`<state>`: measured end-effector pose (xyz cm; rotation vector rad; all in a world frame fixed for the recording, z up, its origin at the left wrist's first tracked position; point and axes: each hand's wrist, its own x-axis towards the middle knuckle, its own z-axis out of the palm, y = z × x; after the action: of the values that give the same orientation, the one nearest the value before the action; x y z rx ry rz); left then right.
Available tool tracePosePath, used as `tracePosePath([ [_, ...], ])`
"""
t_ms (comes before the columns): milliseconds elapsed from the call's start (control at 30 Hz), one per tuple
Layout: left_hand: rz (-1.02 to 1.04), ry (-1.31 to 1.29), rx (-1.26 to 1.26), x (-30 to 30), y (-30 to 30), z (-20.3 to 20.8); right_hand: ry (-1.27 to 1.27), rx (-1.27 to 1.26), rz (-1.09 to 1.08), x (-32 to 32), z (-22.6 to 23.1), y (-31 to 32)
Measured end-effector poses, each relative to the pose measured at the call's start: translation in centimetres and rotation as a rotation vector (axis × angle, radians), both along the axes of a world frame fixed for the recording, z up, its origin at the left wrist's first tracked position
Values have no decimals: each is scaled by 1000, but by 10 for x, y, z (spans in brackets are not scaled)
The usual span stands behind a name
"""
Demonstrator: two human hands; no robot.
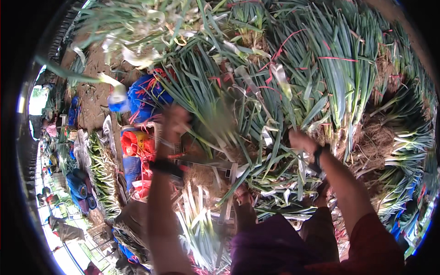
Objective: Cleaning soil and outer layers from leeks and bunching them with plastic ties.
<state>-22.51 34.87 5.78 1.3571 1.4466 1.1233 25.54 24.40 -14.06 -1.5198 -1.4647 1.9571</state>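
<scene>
My left hand (174, 123) is raised at centre left, over the edge of a heap of long green onions (201, 91). Motion smears its fingers, so I cannot see whether it holds anything. My right hand (302, 141) is low over the heap, at its near side, fingers curled in among loose green leaves; whatever they hold is hidden. A dark band circles each wrist. To the left, a single green leaf with a pale, broad end (112, 87) stretches in front of the brown ground, apparently in the air. Some green onions in front of my hands are blurred.
Bundles tied with pink-red string (339, 58) fill the far right, roots toward me. Blue bundles (142, 98) and red-orange bundles (137, 144) of wrapping lie at left. A wooden-edged bench (231, 183) stands before my legs. More green onions (103, 176) lie in a row further left.
</scene>
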Motion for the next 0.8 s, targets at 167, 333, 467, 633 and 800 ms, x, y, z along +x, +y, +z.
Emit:
tracePosePath([
  [167, -43, -485, -1071, 163, -215, -177, -134, -583, 5, -34, -2, -191],
  [333, -251, -438, -1211, 317, -254, -161, -207, -513, -292, 75, -65, -230],
  [467, -275, -507, -1098, 301, -282, -238, -513, 477, -198, 79, -56, -159],
  [633, -236, 219, -637, 250, -304, -323, -338, -121, -524, 87, -78, -148],
  [800, -390, 441, -716, 247, -307, -324, -735, 210, 96, 93, -105, -233],
])
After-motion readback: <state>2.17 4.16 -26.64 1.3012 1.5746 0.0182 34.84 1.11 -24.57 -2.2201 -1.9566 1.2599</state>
